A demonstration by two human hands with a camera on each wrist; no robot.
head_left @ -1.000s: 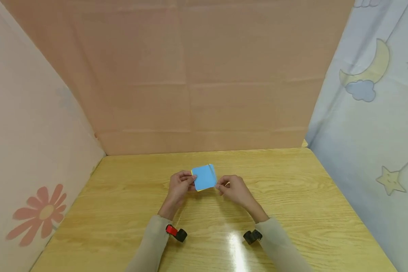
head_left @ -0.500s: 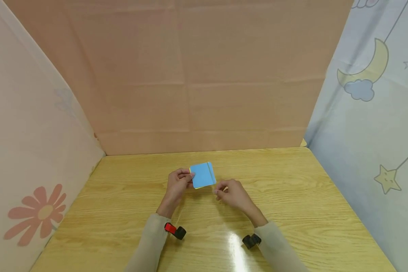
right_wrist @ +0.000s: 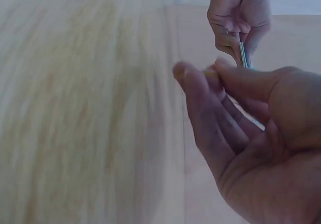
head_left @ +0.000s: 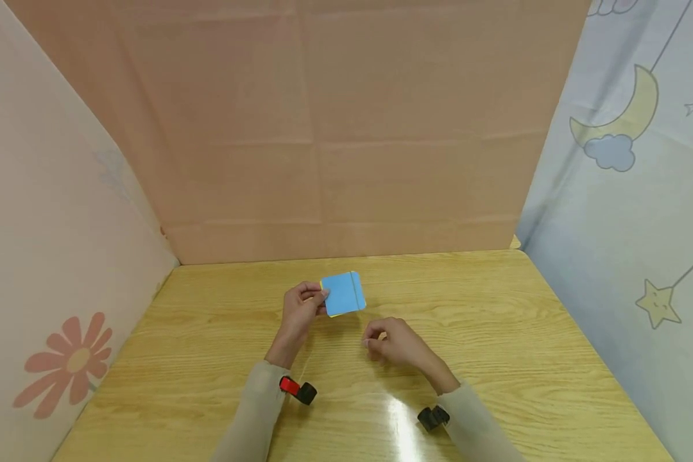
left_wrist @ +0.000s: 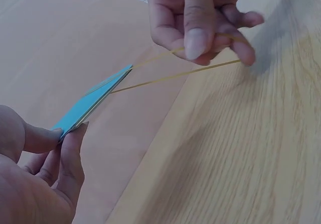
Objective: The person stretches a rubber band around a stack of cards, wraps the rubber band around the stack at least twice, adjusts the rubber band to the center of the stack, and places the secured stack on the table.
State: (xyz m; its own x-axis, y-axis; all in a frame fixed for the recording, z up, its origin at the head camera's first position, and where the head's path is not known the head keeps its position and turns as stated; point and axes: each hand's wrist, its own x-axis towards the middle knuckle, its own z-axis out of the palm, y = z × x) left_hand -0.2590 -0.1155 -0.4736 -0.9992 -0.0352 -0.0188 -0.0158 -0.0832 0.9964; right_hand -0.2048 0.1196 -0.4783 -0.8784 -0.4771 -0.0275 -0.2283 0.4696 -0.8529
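Observation:
My left hand (head_left: 301,310) pinches a small stack of square cards (head_left: 342,294) by its left edge, above the table. The top card is light blue, and a yellow edge peeks out beneath it. A thin yellowish rubber band (left_wrist: 173,76) loops around the stack near its right side. From there it stretches toward my right hand (head_left: 397,342), whose thumb and fingers pinch its far end. In the left wrist view both strands run taut between the cards and the right fingertips. Seen from the right wrist, the cards (right_wrist: 243,54) appear edge-on in the left hand.
The wooden table (head_left: 219,359) spreads under both hands. A pinkish-brown cloth (head_left: 323,160) stands along its back edge, with a flower-printed cloth (head_left: 81,256) at left and a moon-and-star cloth (head_left: 624,224) at right. Each wrist wears a small black camera (head_left: 307,393).
My right hand has drawn back toward me, away from the cards, stretching the rubber band out. The left hand and cards have shifted slightly up and left.

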